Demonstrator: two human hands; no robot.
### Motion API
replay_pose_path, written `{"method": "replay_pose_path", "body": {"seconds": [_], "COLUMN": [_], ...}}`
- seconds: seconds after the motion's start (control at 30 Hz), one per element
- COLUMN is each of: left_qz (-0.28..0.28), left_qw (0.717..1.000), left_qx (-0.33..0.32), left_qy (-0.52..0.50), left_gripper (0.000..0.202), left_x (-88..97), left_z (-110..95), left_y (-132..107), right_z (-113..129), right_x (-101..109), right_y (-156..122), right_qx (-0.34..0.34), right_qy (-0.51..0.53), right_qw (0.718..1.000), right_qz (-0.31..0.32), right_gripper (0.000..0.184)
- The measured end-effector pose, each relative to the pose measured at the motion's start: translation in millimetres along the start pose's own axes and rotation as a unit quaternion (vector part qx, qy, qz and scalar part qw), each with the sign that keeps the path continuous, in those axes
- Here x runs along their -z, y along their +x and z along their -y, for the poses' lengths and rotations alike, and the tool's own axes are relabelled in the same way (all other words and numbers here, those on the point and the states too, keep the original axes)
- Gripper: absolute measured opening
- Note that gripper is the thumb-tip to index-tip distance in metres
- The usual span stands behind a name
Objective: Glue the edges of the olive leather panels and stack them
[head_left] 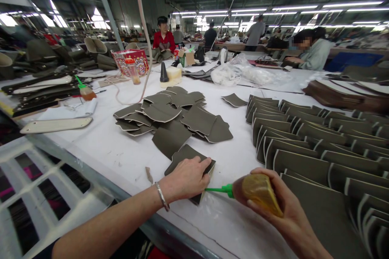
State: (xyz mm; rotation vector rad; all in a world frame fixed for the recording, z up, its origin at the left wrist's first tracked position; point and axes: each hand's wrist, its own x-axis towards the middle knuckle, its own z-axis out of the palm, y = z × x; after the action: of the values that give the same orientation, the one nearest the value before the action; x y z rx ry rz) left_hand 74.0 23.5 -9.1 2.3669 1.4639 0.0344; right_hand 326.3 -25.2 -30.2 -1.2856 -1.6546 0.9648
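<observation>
My left hand (188,176), with a bracelet at the wrist, holds down a dark grey-green leather-like piece (185,153) on the white table. Its index finger reaches over the top, and the palm hides part of the piece. In my right hand (284,202) a squeeze bottle (255,192) of amber liquid lies tilted sideways, fingers wrapped round it. The bottle's thin green nozzle (220,189) points left, its tip at the piece's near right edge beside my left thumb. Just beyond lies a loose pile of similar pieces (164,107).
Overlapping rows of dark pieces (304,141) stand along the right. Further back are a black cone (164,73), clear plastic bags (237,71) and a red patterned container (133,60). A second green-tipped bottle (86,91) is at left. Co-workers sit across the table.
</observation>
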Motion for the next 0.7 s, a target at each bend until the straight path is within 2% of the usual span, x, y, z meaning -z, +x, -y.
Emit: {"method": "replay_pose_path", "body": {"seconds": [0.13,0.27,0.5,0.7], "left_qz": [-0.004,-0.002,-0.001,0.007], "left_qw": [1.0,1.0,1.0,0.999], "left_qx": [-0.001,-0.003,-0.004,-0.009], "left_qy": [-0.002,-0.006,-0.011,-0.033], "left_gripper": [0.051,0.051,0.049,0.049], "left_x": [-0.9,-0.6,-0.8,-1.0], "left_z": [0.1,0.3,-0.2,3.0], "left_y": [0.2,0.6,1.5,2.8], "right_z": [0.3,3.7,0.8,-6.6], "right_x": [-3.2,-2.4,-1.6,10.6], "right_y": [-2.2,-1.1,4.8,18.3], "right_qx": [-0.002,-0.017,-0.005,0.033], "right_qy": [0.033,0.035,0.042,-0.023], "right_qw": [0.999,0.999,0.999,0.999], "right_qz": [0.028,0.004,0.022,-0.028], "right_gripper": [0.05,0.048,0.05,0.046]}}
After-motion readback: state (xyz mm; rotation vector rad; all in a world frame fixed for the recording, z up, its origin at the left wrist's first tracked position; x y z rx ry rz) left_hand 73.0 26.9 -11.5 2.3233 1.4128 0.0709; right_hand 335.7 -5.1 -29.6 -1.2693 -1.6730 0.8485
